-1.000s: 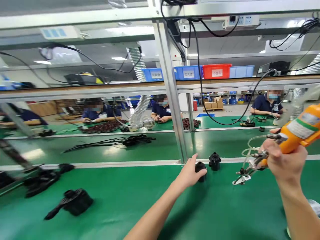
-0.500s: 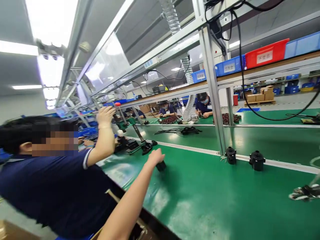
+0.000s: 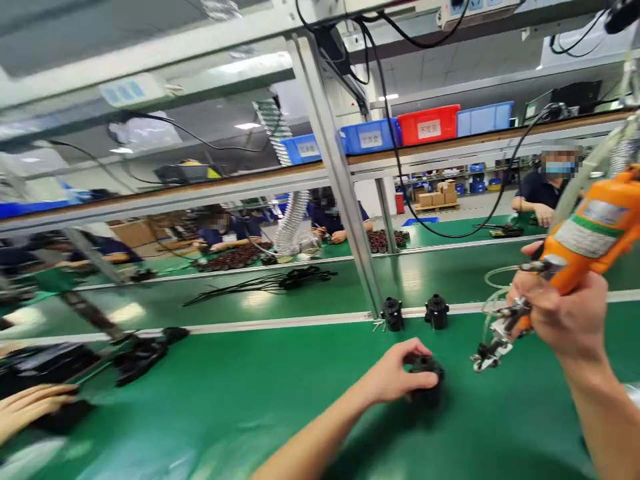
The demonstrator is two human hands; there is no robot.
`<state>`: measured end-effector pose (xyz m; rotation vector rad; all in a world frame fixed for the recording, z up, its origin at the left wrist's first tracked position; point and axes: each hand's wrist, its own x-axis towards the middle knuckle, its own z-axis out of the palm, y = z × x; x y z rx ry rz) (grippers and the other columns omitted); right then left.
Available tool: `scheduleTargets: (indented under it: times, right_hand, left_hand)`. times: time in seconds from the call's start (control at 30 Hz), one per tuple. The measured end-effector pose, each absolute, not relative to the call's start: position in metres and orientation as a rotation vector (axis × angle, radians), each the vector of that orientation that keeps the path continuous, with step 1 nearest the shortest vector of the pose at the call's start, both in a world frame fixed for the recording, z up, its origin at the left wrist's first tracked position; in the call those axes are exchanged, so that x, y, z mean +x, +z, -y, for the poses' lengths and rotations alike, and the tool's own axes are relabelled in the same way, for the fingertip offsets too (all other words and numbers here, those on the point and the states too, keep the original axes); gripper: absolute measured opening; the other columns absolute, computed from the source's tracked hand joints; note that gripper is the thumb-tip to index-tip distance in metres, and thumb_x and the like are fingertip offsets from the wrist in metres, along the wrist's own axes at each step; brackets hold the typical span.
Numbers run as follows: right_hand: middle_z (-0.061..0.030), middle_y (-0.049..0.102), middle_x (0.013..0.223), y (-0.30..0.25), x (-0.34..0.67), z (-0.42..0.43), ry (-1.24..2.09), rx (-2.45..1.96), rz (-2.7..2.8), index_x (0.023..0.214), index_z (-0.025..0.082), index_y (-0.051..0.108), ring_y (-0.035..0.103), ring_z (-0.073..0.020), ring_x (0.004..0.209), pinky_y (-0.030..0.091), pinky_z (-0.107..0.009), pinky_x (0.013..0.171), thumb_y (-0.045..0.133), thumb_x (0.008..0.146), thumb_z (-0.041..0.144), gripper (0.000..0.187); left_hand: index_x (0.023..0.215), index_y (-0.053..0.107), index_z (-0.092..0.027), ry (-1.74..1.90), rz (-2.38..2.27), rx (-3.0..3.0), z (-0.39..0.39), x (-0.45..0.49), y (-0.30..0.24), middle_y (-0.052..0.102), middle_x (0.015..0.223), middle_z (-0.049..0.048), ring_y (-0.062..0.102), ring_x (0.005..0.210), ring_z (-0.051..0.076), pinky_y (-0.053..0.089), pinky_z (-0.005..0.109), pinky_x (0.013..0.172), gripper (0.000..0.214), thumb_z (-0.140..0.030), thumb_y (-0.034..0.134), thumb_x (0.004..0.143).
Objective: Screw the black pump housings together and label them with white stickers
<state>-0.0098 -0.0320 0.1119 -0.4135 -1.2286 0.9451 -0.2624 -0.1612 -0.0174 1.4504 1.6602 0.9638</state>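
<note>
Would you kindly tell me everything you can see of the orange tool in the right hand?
The orange tool has a thick, smooth body, perhaps plastic or painted metal, with a white-and-green label. Its rear reaches the picture's right edge. A slim, silvery metal front section with thin, pale tubing ends in a small tip, pointing down and left over the green work surface; contact is hard to judge. The right hand grips it.

Head cam: fwd/dn across green bench [image 3: 240,380]; L hand [image 3: 397,373], R hand [image 3: 567,310] near.
</note>
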Motion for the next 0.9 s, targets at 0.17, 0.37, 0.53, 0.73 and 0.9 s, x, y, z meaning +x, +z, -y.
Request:
scheduleTargets:
  times: [0.17, 0.37, 0.53, 0.73, 0.9]
  right_hand:
    - [0.0058, 0.056, 0.064, 0.115, -0.019, 0.033, 0.835, -0.475, 1.253, 0.095, 0.022, 0.063, 0.052, -0.0109, 0.048, 0.048, -0.024, 0.044, 0.082, 0.062, 0.028, 0.038]
    - [0.0058, 0.054, 0.062, 0.116, -0.029, 0.03, 0.82, -0.457, 1.237, 0.093, 0.022, 0.06, 0.049, -0.0108, 0.048, 0.048, -0.025, 0.045, 0.079, 0.063, 0.034, 0.037]
    - [0.0059, 0.052, 0.061, 0.118, -0.029, 0.028, 0.881, -0.457, 1.197, 0.093, 0.022, 0.061, 0.048, -0.0107, 0.048, 0.048, -0.026, 0.044, 0.078, 0.062, 0.034, 0.037]
    - [0.0056, 0.053, 0.063, 0.118, -0.028, 0.028, 0.869, -0.446, 1.194, 0.092, 0.023, 0.061, 0.047, -0.0106, 0.047, 0.048, -0.027, 0.044, 0.08, 0.061, 0.034, 0.038]
    - [0.0063, 0.049, 0.061, 0.108, -0.04, 0.027, 0.837, -0.486, 1.314, 0.089, 0.023, 0.055, 0.046, -0.0109, 0.049, 0.045, -0.026, 0.044, 0.084, 0.067, 0.04, 0.04]
  left_hand:
    - [0.089, 0.054, -0.021, 1.347, -1.483, 1.295, 0.103, -0.178, -0.057, 0.056, 0.074, -0.0057, 0.05, 0.069, 0.014, 0.039, 0.024, 0.066, 0.039, -0.044, 0.082, 0.075]
    - [0.086, 0.053, -0.021, 1.311, -1.433, 1.287, 0.102, -0.179, -0.047, 0.053, 0.073, -0.0051, 0.047, 0.07, 0.014, 0.036, 0.025, 0.066, 0.038, -0.045, 0.081, 0.077]
    - [0.085, 0.052, -0.022, 1.306, -1.428, 1.275, 0.103, -0.176, -0.04, 0.052, 0.072, -0.0053, 0.044, 0.068, 0.013, 0.036, 0.025, 0.064, 0.037, -0.044, 0.08, 0.077]
    - [0.084, 0.053, -0.022, 1.317, -1.417, 1.289, 0.102, -0.176, -0.042, 0.052, 0.071, -0.006, 0.046, 0.066, 0.013, 0.037, 0.024, 0.062, 0.035, -0.044, 0.08, 0.079]
    - [0.092, 0.062, -0.02, 1.344, -1.388, 1.331, 0.099, -0.178, -0.049, 0.063, 0.081, -0.0021, 0.056, 0.079, 0.017, 0.044, 0.026, 0.073, 0.027, -0.038, 0.079, 0.081]
